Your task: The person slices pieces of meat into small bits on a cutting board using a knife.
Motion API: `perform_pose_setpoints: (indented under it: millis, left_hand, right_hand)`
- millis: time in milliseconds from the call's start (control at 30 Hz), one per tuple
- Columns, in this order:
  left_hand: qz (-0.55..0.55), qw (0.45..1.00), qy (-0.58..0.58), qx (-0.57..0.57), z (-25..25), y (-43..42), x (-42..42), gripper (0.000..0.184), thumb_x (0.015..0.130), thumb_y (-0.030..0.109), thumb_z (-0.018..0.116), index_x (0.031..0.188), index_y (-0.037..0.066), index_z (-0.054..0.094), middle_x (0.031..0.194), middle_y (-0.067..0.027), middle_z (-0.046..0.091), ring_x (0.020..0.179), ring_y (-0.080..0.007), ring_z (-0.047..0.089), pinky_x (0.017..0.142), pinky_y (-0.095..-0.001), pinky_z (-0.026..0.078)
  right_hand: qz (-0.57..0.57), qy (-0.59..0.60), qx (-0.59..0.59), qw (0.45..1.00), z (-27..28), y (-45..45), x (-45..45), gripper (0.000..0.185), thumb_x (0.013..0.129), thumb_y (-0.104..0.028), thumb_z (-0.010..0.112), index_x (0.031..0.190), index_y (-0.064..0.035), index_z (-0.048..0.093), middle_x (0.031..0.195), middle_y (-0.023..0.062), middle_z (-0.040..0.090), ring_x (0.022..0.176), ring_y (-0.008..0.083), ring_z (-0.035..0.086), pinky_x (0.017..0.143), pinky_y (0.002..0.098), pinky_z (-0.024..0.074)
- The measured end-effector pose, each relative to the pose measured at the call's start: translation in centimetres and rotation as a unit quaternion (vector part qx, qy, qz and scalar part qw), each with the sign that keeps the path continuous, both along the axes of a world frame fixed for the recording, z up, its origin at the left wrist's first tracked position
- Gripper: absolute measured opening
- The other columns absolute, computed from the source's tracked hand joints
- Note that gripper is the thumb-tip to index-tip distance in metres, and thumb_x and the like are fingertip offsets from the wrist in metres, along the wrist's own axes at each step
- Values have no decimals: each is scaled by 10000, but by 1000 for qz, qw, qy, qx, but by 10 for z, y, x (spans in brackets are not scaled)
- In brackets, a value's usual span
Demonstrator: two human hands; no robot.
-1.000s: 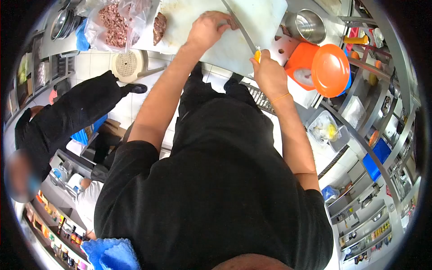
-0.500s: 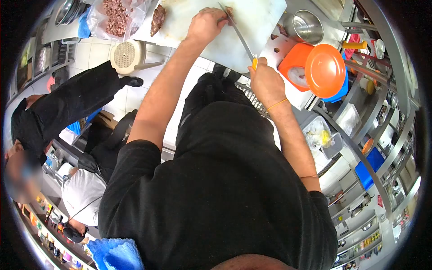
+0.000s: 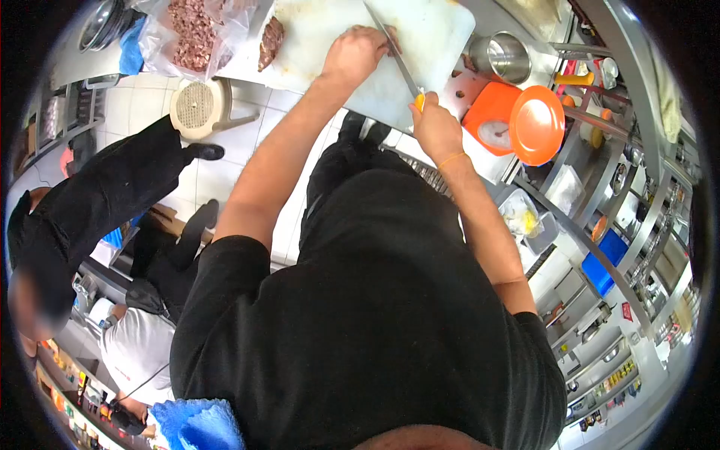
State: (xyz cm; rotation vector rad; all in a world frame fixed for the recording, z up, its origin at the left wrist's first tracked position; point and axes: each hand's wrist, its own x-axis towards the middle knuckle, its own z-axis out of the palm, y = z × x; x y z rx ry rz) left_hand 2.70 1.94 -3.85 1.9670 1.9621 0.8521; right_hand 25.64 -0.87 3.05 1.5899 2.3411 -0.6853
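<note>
My right hand point(image 3: 437, 129) is closed around the yellow handle of a long kitchen knife point(image 3: 405, 73). The blade points away from me over a white cutting board point(image 3: 319, 22), beside my left fingertips. Curled fingers of my left hand point(image 3: 352, 56) press on a small piece of dark meat point(image 3: 394, 42) next to the blade; the hand partly hides it. A larger chunk of browned meat point(image 3: 271, 43) lies on the board's left side. Further left, a clear plastic bag point(image 3: 238, 31) holds a heap of diced meat point(image 3: 196, 37).
Right of the board stand a steel pot point(image 3: 510, 56) and an orange scale point(image 3: 480, 105) with an orange plate point(image 3: 537, 125). A plastic stool point(image 3: 196, 109) is on the floor at left. Two people are at left, one in black trousers point(image 3: 112, 176), one in a white shirt point(image 3: 139, 349).
My right hand and the knife have slid forward, away from me, across the board. The left hand stays on the small piece of meat. The whole view has shifted slightly.
</note>
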Motion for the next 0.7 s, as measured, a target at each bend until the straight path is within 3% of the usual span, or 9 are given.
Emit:
perform_pose_setpoints:
  millis: [267, 467, 600, 700]
  left_hand:
    - [-37, 999, 11, 33, 11, -6, -15, 97, 903, 77, 678, 982, 91, 732, 1074, -90, 743, 1032, -324, 701, 939, -427, 584]
    - [-214, 973, 18, -82, 17, 38, -13, 305, 852, 21, 745, 1146, 93, 707, 1133, -82, 737, 1132, -311, 688, 1067, -427, 526]
    - [-194, 966, 125, 118, 36, 43, -2, 306, 852, -4, 741, 1151, 61, 738, 1254, -117, 727, 1169, -296, 690, 1082, -415, 534]
    - [-298, 953, 24, -48, 30, 56, -6, 298, 871, 38, 743, 1164, 90, 757, 1210, -96, 737, 1122, -300, 703, 1027, -415, 562]
  right_hand:
    - [-37, 42, 46, 997, 42, -18, 47, 433, 1039, -355, 619, 1175, 49, 545, 834, 296, 717, 824, 492, 719, 722, 571, 558]
    - [-33, 52, 55, 997, 27, -29, 96, 453, 1029, -356, 644, 1178, 63, 557, 813, 298, 714, 805, 483, 723, 699, 568, 568]
    - [-23, 66, 32, 997, 23, -30, 119, 475, 1028, -365, 645, 1187, 74, 561, 808, 294, 716, 793, 481, 723, 701, 569, 571]
    - [-29, 79, -6, 996, 19, -27, 128, 488, 1025, -364, 644, 1199, 86, 571, 826, 295, 720, 799, 477, 726, 706, 570, 571]
